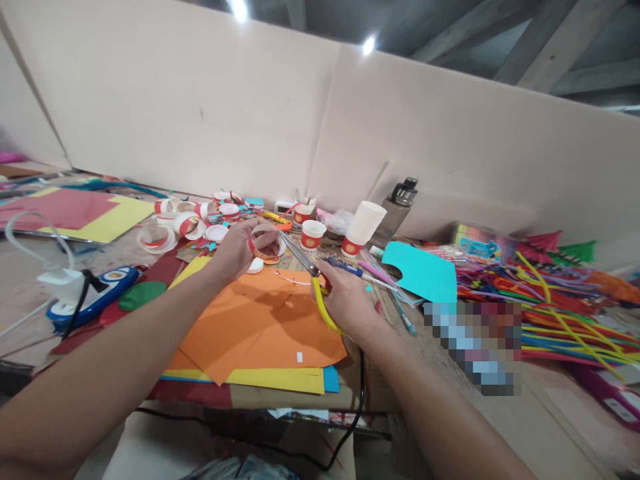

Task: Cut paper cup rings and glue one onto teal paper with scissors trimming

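Note:
My left hand [244, 248] grips a cut ring of a red-and-white paper cup [267, 256], held above orange paper sheets [260, 333]. In my right hand [350, 293] is a pair of yellow-handled scissors [300, 257]. The blades point up and left, with their tips at the right side of the cup ring; whether they touch it I cannot tell. A small white disc [255, 266] lies below my left hand. Just behind the scissors stands an upright red-and-white paper cup [313, 236].
Cut cup rings [187, 227] lie in a cluster at the back left. A stack of cups [364, 227] and a grey bottle [397, 210] stand near the wall. Turquoise paper [423, 270] and colourful pipe cleaners [560, 307] spread to the right. A blue-and-white power strip [95, 300] sits left.

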A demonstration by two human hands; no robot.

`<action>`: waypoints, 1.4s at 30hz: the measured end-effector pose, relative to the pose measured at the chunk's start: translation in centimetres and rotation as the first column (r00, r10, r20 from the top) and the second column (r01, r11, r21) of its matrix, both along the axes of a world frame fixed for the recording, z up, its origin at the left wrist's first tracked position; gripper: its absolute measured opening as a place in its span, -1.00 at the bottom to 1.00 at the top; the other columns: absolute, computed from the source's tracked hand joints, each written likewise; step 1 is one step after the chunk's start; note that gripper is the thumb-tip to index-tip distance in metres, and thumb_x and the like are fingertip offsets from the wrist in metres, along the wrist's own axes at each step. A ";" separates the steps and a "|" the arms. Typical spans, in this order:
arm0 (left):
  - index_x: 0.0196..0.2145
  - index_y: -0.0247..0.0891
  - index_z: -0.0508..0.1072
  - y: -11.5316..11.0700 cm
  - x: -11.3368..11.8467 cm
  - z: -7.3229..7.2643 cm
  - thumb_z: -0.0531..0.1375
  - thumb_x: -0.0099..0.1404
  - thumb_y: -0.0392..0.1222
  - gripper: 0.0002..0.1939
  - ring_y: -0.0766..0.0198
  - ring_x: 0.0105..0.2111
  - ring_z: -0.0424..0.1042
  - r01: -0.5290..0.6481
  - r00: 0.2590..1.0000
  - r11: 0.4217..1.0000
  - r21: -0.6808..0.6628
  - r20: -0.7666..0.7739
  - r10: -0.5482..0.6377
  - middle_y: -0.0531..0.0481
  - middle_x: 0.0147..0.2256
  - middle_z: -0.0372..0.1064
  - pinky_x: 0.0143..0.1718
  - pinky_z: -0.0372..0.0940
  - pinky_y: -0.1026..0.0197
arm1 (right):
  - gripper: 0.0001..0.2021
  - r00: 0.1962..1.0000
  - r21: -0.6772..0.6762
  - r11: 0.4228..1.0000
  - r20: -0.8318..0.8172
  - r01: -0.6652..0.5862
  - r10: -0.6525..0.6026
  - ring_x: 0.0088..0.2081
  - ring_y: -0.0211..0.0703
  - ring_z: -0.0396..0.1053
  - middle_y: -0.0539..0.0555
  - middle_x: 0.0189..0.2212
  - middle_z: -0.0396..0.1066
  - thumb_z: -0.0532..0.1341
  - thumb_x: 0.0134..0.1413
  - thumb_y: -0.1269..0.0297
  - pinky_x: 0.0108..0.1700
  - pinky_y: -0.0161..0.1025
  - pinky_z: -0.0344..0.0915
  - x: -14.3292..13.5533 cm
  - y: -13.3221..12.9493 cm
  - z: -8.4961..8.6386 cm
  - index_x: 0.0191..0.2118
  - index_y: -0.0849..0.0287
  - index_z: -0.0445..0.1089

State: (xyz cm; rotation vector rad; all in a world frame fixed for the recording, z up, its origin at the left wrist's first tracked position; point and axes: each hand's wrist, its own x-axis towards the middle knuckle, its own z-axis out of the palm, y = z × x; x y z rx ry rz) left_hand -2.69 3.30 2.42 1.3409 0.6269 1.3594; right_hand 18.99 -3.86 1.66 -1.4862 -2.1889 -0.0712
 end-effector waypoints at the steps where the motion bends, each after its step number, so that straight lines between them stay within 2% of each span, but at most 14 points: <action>1: -0.42 -0.31 0.42 0.0 0.1 -0.1 0.40 0.04 -0.08 -0.70 0.35 -0.56 0.38 0.018 1.000 1.000 -0.012 -0.011 -0.018 0.04 -0.56 0.37 -0.48 0.32 0.28 | -0.65 1.000 0.004 1.000 0.001 -0.006 0.006 -0.22 -0.07 0.45 0.14 -0.13 0.52 0.14 0.14 0.33 -0.29 -0.27 0.22 0.0 0.0 -0.1 0.05 0.13 0.40; 5: -0.39 -0.32 0.42 -0.4 0.5 -0.2 0.42 -0.01 -0.07 -0.66 0.32 -0.58 0.39 0.109 0.992 0.992 -0.057 -0.059 -0.112 0.04 -0.58 0.37 -0.52 0.32 0.26 | -0.56 0.999 0.001 1.000 0.047 0.025 -0.025 -0.26 -0.09 0.42 0.18 -0.11 0.47 0.14 0.14 0.33 -0.32 -0.27 0.22 -0.1 0.0 -0.3 0.17 0.11 0.32; 9: -0.41 -0.33 0.41 -0.8 0.7 -0.1 0.40 0.01 -0.10 -0.69 0.33 -0.59 0.37 0.160 0.986 0.985 -0.061 -0.045 -0.163 0.05 -0.58 0.35 -0.53 0.32 0.26 | -0.52 0.995 -0.013 0.999 0.090 0.043 -0.042 -0.28 -0.10 0.41 0.18 -0.15 0.48 0.13 0.13 0.38 -0.34 -0.28 0.22 -0.1 0.0 -0.3 0.19 0.11 0.30; 19: -0.45 -0.34 0.42 -0.5 0.0 -0.3 0.36 0.13 -0.08 -0.73 0.33 -0.55 0.41 0.220 0.970 0.975 -0.001 -0.104 -0.219 0.03 -0.54 0.34 -0.53 0.34 0.28 | -0.54 0.997 0.031 0.999 0.070 0.011 -0.013 -0.18 -0.02 0.46 0.18 -0.06 0.50 0.10 0.13 0.37 -0.25 -0.23 0.27 0.0 0.0 -0.3 0.16 0.11 0.34; 23: -0.41 -0.36 0.47 -0.2 -0.3 -0.3 0.34 0.16 -0.08 -0.74 0.33 -0.55 0.42 0.259 0.956 0.966 -0.012 -0.138 -0.258 -0.02 -0.48 0.38 -0.55 0.33 0.29 | -0.59 0.998 0.016 1.000 0.055 0.011 -0.012 -0.24 -0.04 0.47 0.16 -0.17 0.54 0.08 0.14 0.34 -0.31 -0.25 0.23 -0.1 -0.3 0.0 0.11 0.10 0.38; 26: -0.43 -0.37 0.46 0.1 -0.4 -0.3 0.35 0.14 -0.07 -0.72 0.30 -0.51 0.44 0.218 0.968 0.976 -0.023 -0.122 -0.219 -0.01 -0.48 0.38 -0.50 0.36 0.27 | -0.59 0.999 0.013 1.000 0.046 0.017 -0.018 -0.29 -0.06 0.47 0.14 -0.24 0.55 0.09 0.13 0.35 -0.35 -0.27 0.20 0.0 -0.2 0.1 0.10 0.11 0.39; 29: -0.45 -0.36 0.44 0.4 -0.3 -0.4 0.37 0.11 -0.09 -0.73 0.33 -0.49 0.43 0.099 0.994 0.995 0.017 -0.056 -0.098 0.01 -0.50 0.39 -0.44 0.37 0.28 | -0.59 0.999 0.001 1.000 0.029 0.029 -0.029 -0.27 -0.08 0.46 0.12 -0.23 0.54 0.11 0.11 0.37 -0.33 -0.28 0.20 0.0 0.0 0.0 0.09 0.10 0.40; 31: -0.45 -0.36 0.45 0.4 -0.2 -0.5 0.38 0.10 -0.09 -0.73 0.34 -0.51 0.42 0.062 0.998 0.997 0.039 -0.036 -0.061 0.01 -0.50 0.40 -0.44 0.36 0.28 | -0.58 0.999 -0.007 1.000 0.024 0.025 -0.025 -0.24 -0.08 0.45 0.12 -0.20 0.54 0.12 0.11 0.37 -0.30 -0.28 0.21 0.0 0.0 -0.1 0.10 0.09 0.39; 36: -0.46 -0.34 0.43 0.0 0.0 -0.6 0.37 0.09 -0.03 -0.69 0.31 -0.54 0.42 0.144 0.980 0.990 -0.002 -0.135 -0.143 0.02 -0.54 0.38 -0.47 0.37 0.25 | -0.54 0.996 -0.016 0.998 0.073 0.060 -0.059 -0.25 -0.06 0.44 0.16 -0.11 0.48 0.12 0.13 0.32 -0.32 -0.25 0.21 -0.2 -0.1 -0.2 0.17 0.08 0.31; 42: -0.40 -0.33 0.45 -0.3 0.0 -0.5 0.37 0.10 -0.03 -0.70 0.30 -0.54 0.43 0.188 0.968 0.982 -0.022 -0.163 -0.189 0.03 -0.53 0.38 -0.46 0.37 0.24 | -0.52 0.989 -0.042 0.996 0.128 0.078 -0.072 -0.25 -0.05 0.43 0.15 -0.16 0.48 0.09 0.14 0.36 -0.33 -0.25 0.20 -0.3 -0.3 0.3 0.19 0.05 0.30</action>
